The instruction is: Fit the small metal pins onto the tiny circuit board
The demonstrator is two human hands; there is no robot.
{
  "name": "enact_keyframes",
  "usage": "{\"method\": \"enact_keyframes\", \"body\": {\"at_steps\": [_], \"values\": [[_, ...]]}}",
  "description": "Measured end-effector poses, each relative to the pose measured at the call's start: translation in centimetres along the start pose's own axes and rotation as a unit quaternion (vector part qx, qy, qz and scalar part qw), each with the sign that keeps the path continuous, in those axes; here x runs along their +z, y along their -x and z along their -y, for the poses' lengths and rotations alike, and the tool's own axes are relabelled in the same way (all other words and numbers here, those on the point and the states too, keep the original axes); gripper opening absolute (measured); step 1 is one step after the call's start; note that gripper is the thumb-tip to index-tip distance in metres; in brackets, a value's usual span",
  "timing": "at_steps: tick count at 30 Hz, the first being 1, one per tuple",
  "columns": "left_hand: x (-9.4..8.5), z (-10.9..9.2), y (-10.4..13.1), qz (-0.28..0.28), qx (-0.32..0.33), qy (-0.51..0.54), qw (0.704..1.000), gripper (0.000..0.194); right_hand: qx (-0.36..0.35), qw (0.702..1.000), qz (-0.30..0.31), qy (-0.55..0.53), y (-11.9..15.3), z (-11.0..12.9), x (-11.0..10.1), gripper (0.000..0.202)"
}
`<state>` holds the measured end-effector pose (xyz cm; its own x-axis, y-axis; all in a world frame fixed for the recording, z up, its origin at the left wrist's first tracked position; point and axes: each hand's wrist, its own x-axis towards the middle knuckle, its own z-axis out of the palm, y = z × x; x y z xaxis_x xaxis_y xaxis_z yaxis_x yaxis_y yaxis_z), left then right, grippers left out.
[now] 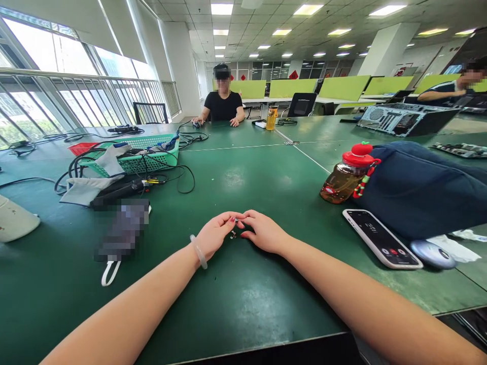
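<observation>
Both forearms reach forward over the green table (243, 304), and the two hands meet at its middle. The left hand (215, 235), a pale bangle (198, 252) on its wrist, lies knuckles up with its fingers curled in and drawn close together; thumb and forefinger tips are pressed onto a tiny metal part (236, 220). The right hand (264, 233) mirrors it, fingers curled and closed, its thumb and forefinger tips pinching the same part from the other side, so the fingertips of both hands touch or nearly touch around it. What the part is cannot be told; it is too small. Just below the joined fingertips, between the two thumbs, a few more small dark bits (233, 234) lie on the table.

To the right of the fingers, well apart, a phone (381, 238) lies face up with its screen lit, and beyond its far end a round grey disc (432, 253). Behind the phone is a dark blue bag (422, 187) with a red-capped bottle (348, 175) of brown liquid leaning against it. To the left of the fingers a blurred-out item with a white strap (110, 272) lies near the left forearm. Farther left and back stands a green basket (140, 152) amid black cables (178, 177) and grey cloth (89, 188).

Straight ahead of the fingers, across the table, a person in a black shirt (222, 105) sits with both hands on the tabletop, an amber bottle (271, 118) beside them. Far right, an opened computer case (403, 119) lies flat.
</observation>
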<state>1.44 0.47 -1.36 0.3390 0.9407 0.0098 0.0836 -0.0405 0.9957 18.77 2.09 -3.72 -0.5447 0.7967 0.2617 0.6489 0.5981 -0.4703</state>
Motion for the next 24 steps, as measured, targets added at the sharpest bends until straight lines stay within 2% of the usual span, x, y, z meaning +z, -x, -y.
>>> {"method": "enact_keyframes", "body": {"at_steps": [2, 5, 8, 11, 17, 20, 24], "values": [[0.1, 0.1, -0.1, 0.008, 0.001, 0.033, 0.999, 0.027, -0.019, 1.000, 0.004, 0.020, 0.0, 0.1, -0.1, 0.026], [-0.2, 0.1, -0.3, -0.015, 0.008, 0.049, 0.999, 0.028, -0.040, 0.998, 0.011, 0.050, 0.0, 0.1, 0.0, 0.038], [-0.8, 0.2, -0.7, -0.064, 0.006, -0.002, 0.998, 0.029, -0.068, 0.994, 0.027, 0.084, 0.0, 0.2, 0.1, 0.044], [-1.5, 0.6, -1.0, -0.096, 0.000, -0.073, 0.993, 0.030, -0.072, 0.993, 0.030, 0.093, -0.1, 0.2, 0.2, 0.038], [-1.6, 0.9, -1.2, -0.107, -0.044, -0.143, 0.983, 0.029, -0.009, 0.999, 0.015, 0.045, -0.3, 0.2, -0.1, 0.016], [-1.2, 0.8, -1.1, -0.099, -0.058, -0.114, 0.987, 0.021, 0.011, 0.999, 0.021, 0.039, -0.4, 0.2, -0.1, 0.007], [-0.7, 1.1, -1.0, -0.072, -0.071, -0.054, 0.993, 0.014, -0.002, 0.999, 0.025, 0.043, -0.3, 0.1, 0.3, 0.012]]}}
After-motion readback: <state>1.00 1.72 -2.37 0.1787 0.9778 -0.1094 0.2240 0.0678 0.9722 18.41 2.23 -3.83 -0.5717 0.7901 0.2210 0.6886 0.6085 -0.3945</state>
